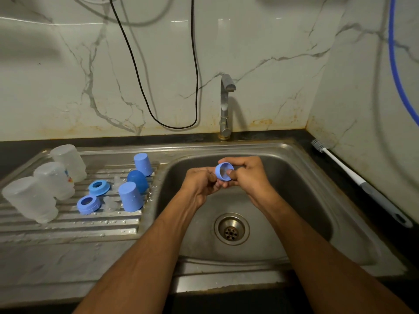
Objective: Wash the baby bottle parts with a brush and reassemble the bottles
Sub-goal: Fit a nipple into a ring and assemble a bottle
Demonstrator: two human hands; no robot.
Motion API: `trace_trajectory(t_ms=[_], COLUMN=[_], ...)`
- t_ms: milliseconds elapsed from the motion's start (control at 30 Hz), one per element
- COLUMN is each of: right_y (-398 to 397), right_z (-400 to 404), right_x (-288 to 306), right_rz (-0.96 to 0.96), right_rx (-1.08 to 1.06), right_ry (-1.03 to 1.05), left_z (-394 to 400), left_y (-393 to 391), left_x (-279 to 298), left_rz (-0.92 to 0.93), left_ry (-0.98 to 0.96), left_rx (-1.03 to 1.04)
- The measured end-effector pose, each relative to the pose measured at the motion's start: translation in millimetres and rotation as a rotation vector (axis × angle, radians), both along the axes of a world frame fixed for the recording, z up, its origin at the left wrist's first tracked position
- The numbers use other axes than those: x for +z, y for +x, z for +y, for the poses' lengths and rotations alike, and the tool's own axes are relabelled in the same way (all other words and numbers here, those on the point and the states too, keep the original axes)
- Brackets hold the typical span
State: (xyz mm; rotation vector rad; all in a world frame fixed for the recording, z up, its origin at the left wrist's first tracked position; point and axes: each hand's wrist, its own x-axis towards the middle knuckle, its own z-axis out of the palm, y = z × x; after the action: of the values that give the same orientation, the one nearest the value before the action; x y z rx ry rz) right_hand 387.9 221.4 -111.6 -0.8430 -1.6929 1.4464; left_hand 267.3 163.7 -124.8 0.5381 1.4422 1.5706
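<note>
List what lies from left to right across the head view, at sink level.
Three clear bottles → blue rings → blue caps → left hand → blue ring → right hand → brush.

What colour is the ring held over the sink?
Blue; the ring shows clearly in the head view.

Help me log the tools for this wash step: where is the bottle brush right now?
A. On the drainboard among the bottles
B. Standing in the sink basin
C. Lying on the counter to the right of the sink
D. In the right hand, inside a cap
C: the brush lies flat on the dark counter to the right of the sink, untouched, while both hands hold a blue ring over the basin.
</note>
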Motion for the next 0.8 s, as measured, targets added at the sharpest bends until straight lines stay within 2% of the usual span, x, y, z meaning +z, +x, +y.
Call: trace_trajectory(t_ms=[100,233,367,467,633,800], right_y=[1.6,7.0,3.8,0.6,8.2,9.6], right_z=[-0.8,0.5,5.3,3.2,5.1,2.8], right_x=[-0.4,-1.5,-11.1,-12.6,-3.8,-3.3], right_rz=[-0.025,-0.025,-0.193,-0.124,-0.031,0.008], right_rx=[0.009,0.066,0.037,0.04,0.009,0.104], right_ry=[0.059,-0.008,0.187,0.191,0.057,0.075], left_z=[-0.4,-1.5,-4.2,-4.2,-7.5,-0.2], left_y=[1.7,-3.7,-10.4,-8.5,-10.5,-9.4], left_x=[1.2,-3.2,-5.5,-5.9,-0.4,0.5], left_rz=[0.025,0.15,0.139,0.194,-0.064,-0.171], left_ry=[-0.013,0.02,0.004,-0.061,0.004,-0.061], left_rx=[0.024,0.006,-0.015,-0.049,-0.128,-0.007])
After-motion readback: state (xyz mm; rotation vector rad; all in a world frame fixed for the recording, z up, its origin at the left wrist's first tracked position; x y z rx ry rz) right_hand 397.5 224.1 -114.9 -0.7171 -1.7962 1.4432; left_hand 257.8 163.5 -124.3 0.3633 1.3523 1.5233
